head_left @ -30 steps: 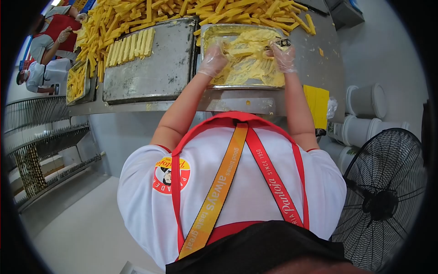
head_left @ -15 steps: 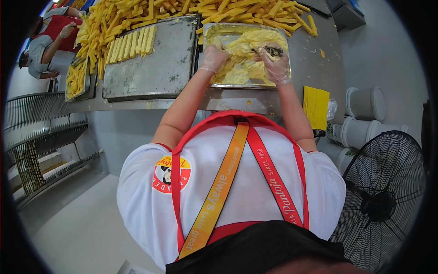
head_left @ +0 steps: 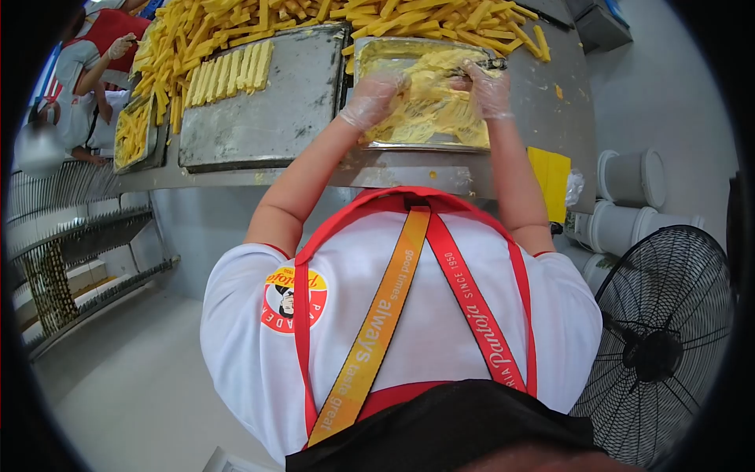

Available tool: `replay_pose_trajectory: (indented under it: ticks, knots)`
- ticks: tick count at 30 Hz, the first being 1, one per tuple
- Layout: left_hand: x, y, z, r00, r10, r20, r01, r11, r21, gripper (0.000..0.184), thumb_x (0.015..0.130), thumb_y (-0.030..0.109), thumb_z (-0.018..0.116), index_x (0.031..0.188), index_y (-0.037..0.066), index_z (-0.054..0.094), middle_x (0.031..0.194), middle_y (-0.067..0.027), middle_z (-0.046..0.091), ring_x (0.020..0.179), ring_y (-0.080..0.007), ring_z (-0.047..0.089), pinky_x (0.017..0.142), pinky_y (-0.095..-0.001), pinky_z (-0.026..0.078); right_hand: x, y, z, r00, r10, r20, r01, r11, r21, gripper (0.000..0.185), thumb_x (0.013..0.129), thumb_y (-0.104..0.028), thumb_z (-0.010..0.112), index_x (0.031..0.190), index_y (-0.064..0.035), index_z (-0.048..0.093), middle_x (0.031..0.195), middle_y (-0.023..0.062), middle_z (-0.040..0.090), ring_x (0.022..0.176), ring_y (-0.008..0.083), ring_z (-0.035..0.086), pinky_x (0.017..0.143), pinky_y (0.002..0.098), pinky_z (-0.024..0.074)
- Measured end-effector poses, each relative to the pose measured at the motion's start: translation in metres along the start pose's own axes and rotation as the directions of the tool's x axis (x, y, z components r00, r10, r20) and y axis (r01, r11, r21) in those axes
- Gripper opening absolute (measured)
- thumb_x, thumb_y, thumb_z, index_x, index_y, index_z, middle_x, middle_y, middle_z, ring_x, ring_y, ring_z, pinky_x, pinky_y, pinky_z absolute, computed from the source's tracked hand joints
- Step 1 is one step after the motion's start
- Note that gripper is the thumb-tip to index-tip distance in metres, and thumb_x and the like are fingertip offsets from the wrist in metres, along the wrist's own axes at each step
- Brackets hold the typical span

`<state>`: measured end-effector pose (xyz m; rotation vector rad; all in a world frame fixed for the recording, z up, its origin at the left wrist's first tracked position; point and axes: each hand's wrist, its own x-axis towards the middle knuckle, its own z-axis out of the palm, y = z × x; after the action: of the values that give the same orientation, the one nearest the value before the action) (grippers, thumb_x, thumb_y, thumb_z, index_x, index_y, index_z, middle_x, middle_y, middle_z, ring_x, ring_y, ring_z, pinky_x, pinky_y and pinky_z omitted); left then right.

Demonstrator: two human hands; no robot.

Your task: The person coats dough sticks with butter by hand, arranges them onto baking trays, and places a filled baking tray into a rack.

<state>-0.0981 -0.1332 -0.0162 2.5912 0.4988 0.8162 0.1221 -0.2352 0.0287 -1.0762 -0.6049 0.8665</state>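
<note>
Cream (head_left: 442,119) may slop over the tray (head_left: 425,147) if pushed hard; right hand (head_left: 489,90) grips dark tool (head_left: 496,64); left hand (head_left: 376,96), hold unclear.

Tray (head_left: 259,126): open metal nearside and right of stick row (head_left: 230,73).
Table (head_left: 550,118): passable right of pan (head_left: 432,147).
Pile (head_left: 440,20): blocks the far side.

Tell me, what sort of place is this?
Likely a bakery or food-production kitchen: a large heap of yellow sticks, a metal tray with pale sticks in a row, and a shallow pan of creamy yellow spread.
</note>
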Motion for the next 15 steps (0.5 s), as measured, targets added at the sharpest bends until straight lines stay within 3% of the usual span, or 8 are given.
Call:
replay_pose_trajectory:
  ticks: [1, 4, 7, 10, 14, 15]
  knots:
    - [-0.003, -0.007, 0.004, 0.998, 0.048, 0.030, -0.050, 0.997, 0.062, 0.023, 0.083, 0.009, 0.060, 0.106, 0.009, 0.063, 0.083, -0.0158, 0.064, 0.081, -0.0355, 0.063, 0.071, -0.0452, 0.050, 0.014, 0.011, -0.017, 0.994, 0.091, -0.056, -0.100, 0.974, -0.204, 0.034, 0.086, -0.001, 0.066, 0.115, 0.0062, 0.049, 0.093, 0.0171, 0.066, 0.062, 0.0279, 0.069, 0.048, 0.0347, 0.0601]
    - [-0.008, -0.013, 0.005, 0.991, 0.117, 0.068, -0.126, 0.983, 0.136, 0.026, 0.085, 0.009, 0.057, 0.111, 0.011, 0.061, 0.081, -0.0136, 0.063, 0.079, -0.0340, 0.063, 0.069, -0.0454, 0.050, 0.020, -0.002, -0.010, 0.970, 0.115, -0.214, -0.163, 0.961, -0.225, 0.034, 0.085, -0.002, 0.067, 0.113, 0.0061, 0.050, 0.093, 0.0166, 0.066, 0.061, 0.0267, 0.069, 0.048, 0.0341, 0.0602]
    - [-0.011, -0.013, 0.005, 0.993, 0.106, 0.045, -0.109, 0.990, 0.091, 0.028, 0.085, 0.009, 0.056, 0.113, 0.010, 0.060, 0.079, -0.0125, 0.062, 0.078, -0.0336, 0.063, 0.068, -0.0450, 0.050, 0.019, -0.005, 0.002, 0.993, 0.097, -0.073, -0.114, 0.955, -0.274, 0.037, 0.083, -0.005, 0.070, 0.112, 0.0059, 0.050, 0.092, 0.0161, 0.066, 0.058, 0.0251, 0.067, 0.047, 0.0329, 0.0593]
    - [-0.013, -0.011, 0.004, 0.996, 0.086, 0.017, -0.086, 0.996, -0.005, 0.028, 0.086, 0.009, 0.056, 0.114, 0.010, 0.060, 0.079, -0.0123, 0.062, 0.077, -0.0334, 0.063, 0.067, -0.0448, 0.050, 0.011, -0.012, 0.014, 0.988, 0.135, 0.072, -0.126, 0.985, -0.122, 0.035, 0.083, -0.008, 0.070, 0.109, 0.0055, 0.051, 0.088, 0.0152, 0.066, 0.055, 0.0231, 0.066, 0.046, 0.0319, 0.0581]
    - [-0.015, -0.010, -0.002, 0.999, 0.041, 0.005, -0.039, 0.986, -0.160, 0.026, 0.087, 0.011, 0.056, 0.113, 0.011, 0.060, 0.081, -0.0119, 0.064, 0.078, -0.0323, 0.064, 0.067, -0.0444, 0.051, 0.027, 0.003, -0.015, 0.987, 0.105, -0.124, -0.155, 0.833, -0.530, 0.029, 0.085, -0.009, 0.070, 0.105, 0.0047, 0.054, 0.082, 0.0138, 0.066, 0.054, 0.0215, 0.066, 0.045, 0.0313, 0.0570]
    - [-0.012, -0.009, -0.003, 0.998, 0.059, 0.004, -0.059, 0.994, -0.093, 0.024, 0.087, 0.012, 0.056, 0.111, 0.011, 0.060, 0.082, -0.0119, 0.064, 0.078, -0.0323, 0.064, 0.067, -0.0444, 0.051, 0.025, -0.001, -0.014, 0.985, 0.090, -0.147, -0.160, 0.796, -0.584, 0.027, 0.086, -0.009, 0.070, 0.103, 0.0043, 0.055, 0.081, 0.0135, 0.066, 0.054, 0.0212, 0.066, 0.045, 0.0313, 0.0569]
